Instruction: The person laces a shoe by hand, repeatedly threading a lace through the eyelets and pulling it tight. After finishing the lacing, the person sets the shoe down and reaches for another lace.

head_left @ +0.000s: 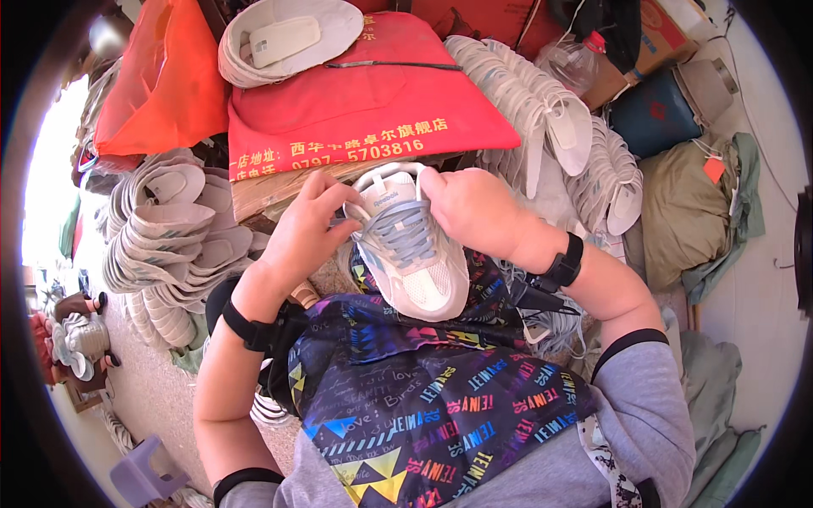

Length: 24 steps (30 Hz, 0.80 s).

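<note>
Between my hands is a white and light-grey sneaker upper [421, 284], its toe turned toward me. Pale blue laces [405, 230] are threaded across its tongue. My left hand [313, 222] pinches the collar edge on the left, thumb and forefinger closed on it. On the other side my right hand [476, 207] grips the collar edge near the top of the tongue. The sneaker rests over my dark patterned apron [440, 381], in front of the wooden bench edge.
A red cloth [373, 110] covers the bench, with a pale shoe upper [292, 38] on it. Stacked uppers [161, 237] pile up at left, and more stacks [517, 93] stand at far right. Loose laces [555, 330] hang beside my right forearm. A red bag [161, 85] stands at far left.
</note>
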Each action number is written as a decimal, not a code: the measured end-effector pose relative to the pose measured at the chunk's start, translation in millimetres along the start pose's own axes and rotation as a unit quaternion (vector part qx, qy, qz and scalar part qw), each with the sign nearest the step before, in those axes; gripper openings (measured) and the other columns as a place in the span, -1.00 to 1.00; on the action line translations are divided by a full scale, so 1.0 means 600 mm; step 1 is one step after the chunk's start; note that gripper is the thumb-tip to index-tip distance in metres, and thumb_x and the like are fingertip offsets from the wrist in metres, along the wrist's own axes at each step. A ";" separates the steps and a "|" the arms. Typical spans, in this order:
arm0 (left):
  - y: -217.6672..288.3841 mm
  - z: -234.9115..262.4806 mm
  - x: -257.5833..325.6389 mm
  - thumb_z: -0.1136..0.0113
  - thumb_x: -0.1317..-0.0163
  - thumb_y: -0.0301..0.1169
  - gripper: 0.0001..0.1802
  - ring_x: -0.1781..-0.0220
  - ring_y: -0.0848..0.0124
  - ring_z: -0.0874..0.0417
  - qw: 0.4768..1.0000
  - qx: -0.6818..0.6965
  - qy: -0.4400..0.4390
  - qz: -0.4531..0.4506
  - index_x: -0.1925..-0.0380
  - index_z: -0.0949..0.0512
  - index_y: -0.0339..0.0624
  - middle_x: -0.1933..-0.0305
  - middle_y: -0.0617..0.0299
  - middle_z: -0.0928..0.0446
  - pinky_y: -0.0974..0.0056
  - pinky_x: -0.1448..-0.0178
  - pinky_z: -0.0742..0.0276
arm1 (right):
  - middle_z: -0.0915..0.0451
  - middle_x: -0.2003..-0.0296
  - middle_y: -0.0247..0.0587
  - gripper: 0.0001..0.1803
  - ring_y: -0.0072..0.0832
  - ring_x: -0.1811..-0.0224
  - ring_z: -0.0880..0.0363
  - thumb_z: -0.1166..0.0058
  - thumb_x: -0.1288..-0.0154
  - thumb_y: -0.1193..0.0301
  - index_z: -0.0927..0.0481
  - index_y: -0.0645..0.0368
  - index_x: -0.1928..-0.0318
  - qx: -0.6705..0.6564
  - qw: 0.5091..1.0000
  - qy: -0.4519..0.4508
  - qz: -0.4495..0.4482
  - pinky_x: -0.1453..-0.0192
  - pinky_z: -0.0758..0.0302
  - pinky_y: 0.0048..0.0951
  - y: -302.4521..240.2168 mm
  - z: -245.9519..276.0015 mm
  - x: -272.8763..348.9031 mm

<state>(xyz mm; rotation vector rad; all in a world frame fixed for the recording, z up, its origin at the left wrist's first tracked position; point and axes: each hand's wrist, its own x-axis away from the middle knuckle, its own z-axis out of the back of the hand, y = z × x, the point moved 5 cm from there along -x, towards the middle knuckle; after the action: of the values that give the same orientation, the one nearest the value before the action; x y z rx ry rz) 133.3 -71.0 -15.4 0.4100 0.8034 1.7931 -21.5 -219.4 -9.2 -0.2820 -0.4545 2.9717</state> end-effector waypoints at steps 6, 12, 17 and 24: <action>-0.005 -0.003 -0.016 -0.33 -0.18 -0.44 -0.82 0.22 0.32 -0.48 0.992 -0.016 -0.116 -0.044 0.22 -0.62 -0.22 0.24 0.18 -0.38 0.29 0.13 -0.43 | -0.59 0.58 -0.04 -0.80 -0.14 0.50 -0.66 -0.01 -0.14 0.52 -0.36 0.32 0.22 0.039 0.996 0.042 0.063 0.40 -0.56 -0.19 -0.018 -0.005 -0.004; -0.044 -0.047 -0.013 -0.36 -0.19 -0.27 -0.78 0.26 0.37 -0.48 0.990 0.097 -0.057 0.085 0.32 -0.69 -0.21 0.30 0.18 -0.41 0.32 0.18 -0.41 | -0.61 0.50 -0.01 -0.65 -0.06 0.41 -0.66 -0.01 -0.21 0.56 -0.35 0.32 -0.02 0.035 0.997 -0.055 0.053 0.35 -0.54 -0.11 -0.003 0.008 -0.024; 0.034 -0.033 -0.026 -0.25 -0.33 -0.34 -0.79 0.20 0.57 -0.40 0.961 0.261 0.008 0.089 0.33 -0.63 -0.30 0.27 0.35 -0.41 0.42 0.04 -0.31 | -0.60 0.44 -0.20 -0.82 -0.18 0.31 -0.63 -0.17 -0.18 0.40 -0.56 0.05 0.18 -0.004 0.988 -0.098 0.118 0.23 -0.50 -0.16 0.047 0.019 -0.055; 0.075 0.034 -0.046 -0.27 -0.29 -0.35 -0.81 0.21 0.35 -0.47 0.995 -0.027 0.088 -0.021 0.37 -0.62 -0.29 0.33 0.22 -0.44 0.31 0.08 -0.40 | -0.47 0.18 -0.24 -0.85 -0.27 -0.03 -0.35 -0.26 -0.19 0.29 -0.66 0.08 0.36 -0.126 0.977 -0.133 0.107 -0.12 -0.35 -0.31 0.056 0.021 -0.068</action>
<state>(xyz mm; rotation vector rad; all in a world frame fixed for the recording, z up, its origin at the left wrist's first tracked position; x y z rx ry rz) 125.1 -98.9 33.2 0.1990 0.8767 1.8259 12.4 -260.6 -0.8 0.0513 -0.8882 3.1733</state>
